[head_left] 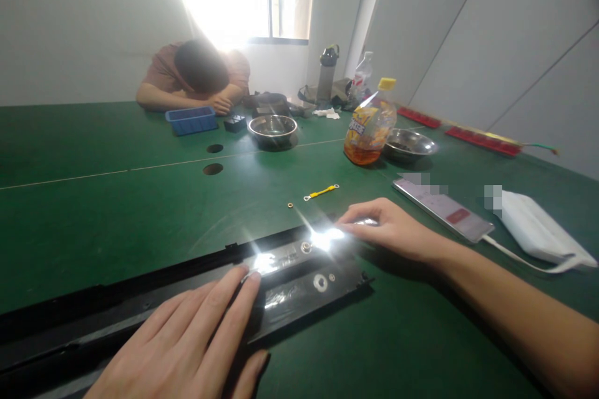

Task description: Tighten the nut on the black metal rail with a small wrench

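A long black metal housing (299, 299) lies on the green table, running from the lower left to the centre, with a nut-like fitting (306, 247) and round holes near its right end. My left hand (201, 330) rests flat over the housing, fingers stretched out. At the right end my right hand (386, 227) is closed in a pinch around a shiny metal tool (367, 222), possibly a wrench, whose head is lost in glare near the fitting. Beyond the housing lie a small brass-coloured ring (290, 205) and a short yellow wire (322, 192) with ring terminals.
A phone (444, 209) with a white cable and a white object (545, 227) lie right. Further back stand a drink bottle (369, 124), metal bowls (272, 129) (409, 144) and a blue bin (191, 120). A person (194, 75) leans on the far edge.
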{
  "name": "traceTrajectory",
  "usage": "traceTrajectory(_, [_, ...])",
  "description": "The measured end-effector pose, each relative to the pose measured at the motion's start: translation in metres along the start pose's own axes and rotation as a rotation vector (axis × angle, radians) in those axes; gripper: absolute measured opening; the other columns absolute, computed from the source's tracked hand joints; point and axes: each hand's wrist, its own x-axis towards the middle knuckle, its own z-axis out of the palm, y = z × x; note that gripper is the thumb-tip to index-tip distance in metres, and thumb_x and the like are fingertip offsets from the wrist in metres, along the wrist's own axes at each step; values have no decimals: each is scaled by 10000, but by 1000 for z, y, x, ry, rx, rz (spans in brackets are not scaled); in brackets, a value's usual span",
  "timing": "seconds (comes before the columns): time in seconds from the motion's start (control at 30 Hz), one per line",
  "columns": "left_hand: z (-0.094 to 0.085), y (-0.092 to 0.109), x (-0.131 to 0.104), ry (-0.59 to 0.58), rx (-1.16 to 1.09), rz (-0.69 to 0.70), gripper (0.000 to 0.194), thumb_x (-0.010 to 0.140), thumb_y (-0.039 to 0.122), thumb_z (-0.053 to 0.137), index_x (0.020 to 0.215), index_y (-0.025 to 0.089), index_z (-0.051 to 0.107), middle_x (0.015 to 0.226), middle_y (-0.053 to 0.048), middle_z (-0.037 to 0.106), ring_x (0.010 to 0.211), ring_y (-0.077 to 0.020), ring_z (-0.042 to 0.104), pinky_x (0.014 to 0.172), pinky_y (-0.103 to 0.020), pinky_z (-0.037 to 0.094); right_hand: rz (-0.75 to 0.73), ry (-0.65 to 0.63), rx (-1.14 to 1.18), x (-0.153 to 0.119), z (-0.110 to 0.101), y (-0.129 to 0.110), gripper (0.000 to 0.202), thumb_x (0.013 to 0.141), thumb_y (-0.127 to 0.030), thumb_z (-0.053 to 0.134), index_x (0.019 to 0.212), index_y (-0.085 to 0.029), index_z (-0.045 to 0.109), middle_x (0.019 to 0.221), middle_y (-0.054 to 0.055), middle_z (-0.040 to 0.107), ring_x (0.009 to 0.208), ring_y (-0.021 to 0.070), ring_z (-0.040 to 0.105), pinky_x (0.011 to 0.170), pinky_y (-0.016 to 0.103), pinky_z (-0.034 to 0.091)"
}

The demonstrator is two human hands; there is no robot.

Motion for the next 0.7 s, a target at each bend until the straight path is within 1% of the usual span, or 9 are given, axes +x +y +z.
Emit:
traceTrajectory(0.13, [1, 1, -1, 11, 7, -3, 839, 894, 500, 700, 1602, 128, 445, 1556, -120, 582, 1274, -314, 591, 1087, -457, 412, -3, 8, 1, 0, 1, 0, 333, 839, -546, 804, 907, -228, 878, 1000, 88, 849, 956, 297, 768, 945, 416, 561])
traceTrajectory(0.23, [0, 1, -1, 5, 8, -3, 828, 892, 474, 707, 1598, 125, 450, 1555, -125, 579, 1280, -319, 583, 1089, -460, 408, -11, 8, 3, 0, 1, 0, 343, 840, -556, 802, 910, -230, 880, 1007, 88, 850, 962, 301, 770, 947, 417, 561])
traceTrajectory(0.43, [-1, 0, 1, 21, 5, 27, 835, 894, 481, 702, 1592, 95, 452, 1525, -152, 590, 1268, -319, 570, 1093, -451, 391, -12, 2, -6, 1, 1, 1, 360, 844, -550, 797, 924, -208, 876, 1019, 97, 850, 962, 298, 768, 947, 415, 560])
traceTrajectory(0.53, [0, 1, 1, 9, 0, 17, 839, 889, 474, 711, 1595, 104, 449, 1535, -144, 584, 1277, -320, 565, 1101, -453, 387, -18, 2, 1, 0, 1, 1, 369, 843, -558, 795, 928, -208, 876, 1018, 95, 851, 961, 296, 768, 947, 410, 560])
traceTrajectory(0.7, [-2, 1, 3, -2, -4, -4, 836, 897, 512, 694, 1594, 117, 456, 1538, -133, 588, 1282, -317, 568, 1105, -450, 386, -8, 2, -5, 0, 1, 1, 344, 847, -542, 795, 923, -217, 876, 1023, 93, 850, 962, 299, 769, 949, 417, 556])
